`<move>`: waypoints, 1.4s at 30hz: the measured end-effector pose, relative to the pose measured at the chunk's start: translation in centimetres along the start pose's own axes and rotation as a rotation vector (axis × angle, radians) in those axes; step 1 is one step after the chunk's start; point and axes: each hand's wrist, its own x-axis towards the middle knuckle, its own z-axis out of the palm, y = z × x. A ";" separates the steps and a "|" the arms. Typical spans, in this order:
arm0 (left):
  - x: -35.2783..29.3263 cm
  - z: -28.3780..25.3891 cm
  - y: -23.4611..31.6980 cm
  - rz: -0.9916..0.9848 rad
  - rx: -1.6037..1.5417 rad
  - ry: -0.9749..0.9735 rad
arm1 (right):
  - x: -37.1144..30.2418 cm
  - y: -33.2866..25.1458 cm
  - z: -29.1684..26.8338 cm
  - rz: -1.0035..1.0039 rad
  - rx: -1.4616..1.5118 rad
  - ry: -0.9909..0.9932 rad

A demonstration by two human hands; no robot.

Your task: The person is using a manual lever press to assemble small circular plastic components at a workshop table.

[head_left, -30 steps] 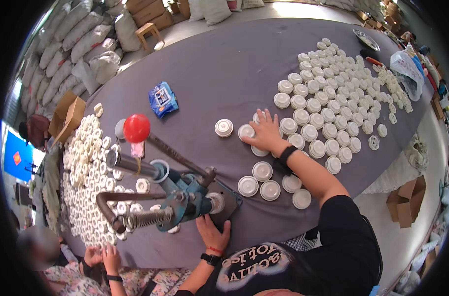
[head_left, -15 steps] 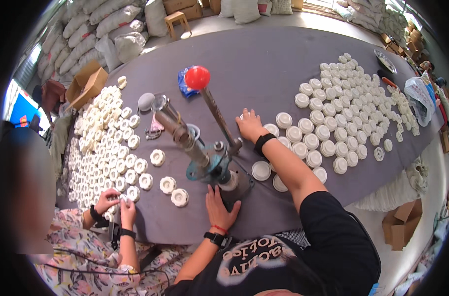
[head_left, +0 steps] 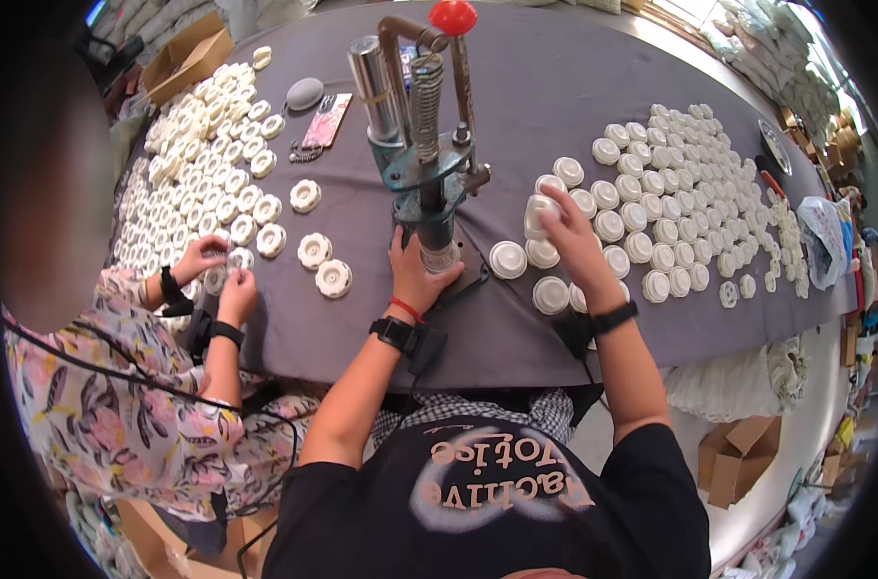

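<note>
1. Right hand [head_left: 578, 253]: raised just above the right-hand parts, thumb and fingers pinched on one white round cap [head_left: 535, 218]. Cap is tilted on edge, its flat face turned to the left; finger gap is about the cap's own thickness.
2. Left hand [head_left: 420, 287]: at the foot of the hand-lever press [head_left: 427, 166], thumb and fingers spread around the pale lower cylinder [head_left: 441, 255]. Cannot tell whether the fingers grip it or only rest there, or whether a part lies under them.
3. Press: blue-green body, coil spring [head_left: 425, 106], bright steel tube [head_left: 376, 87], lever topped by a red ball knob [head_left: 453, 16]. Base plate [head_left: 472, 264] sits on the grey tablecloth [head_left: 545, 87].
4. Right of press: a broad group of white stepped discs [head_left: 666, 205], mostly lying flat; two near the plate, one [head_left: 507, 260] nearest it, another [head_left: 550, 295] nearer the table edge.
5. Left of press: heaped scalloped white knobs [head_left: 236, 183]; three lie apart, between heap and press, one being the single knob [head_left: 305, 196].
6. Co-worker's hands [head_left: 234, 295] meet around a scalloped knob at the heap's near edge.
</note>
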 end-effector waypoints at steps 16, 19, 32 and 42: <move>-8.0 -3.2 2.9 0.018 -0.128 -0.093 | -4.8 3.1 10.2 0.304 -0.255 0.129; -6.1 -3.2 4.3 -0.063 -0.207 -0.119 | -4.1 6.9 9.9 -0.092 -0.298 0.066; -3.4 -2.1 1.5 0.075 0.039 0.026 | -5.7 -1.7 7.1 0.155 -0.149 -0.053; -3.5 -3.0 1.8 0.024 0.111 -0.145 | -13.1 -13.7 14.0 -0.651 0.253 -1.637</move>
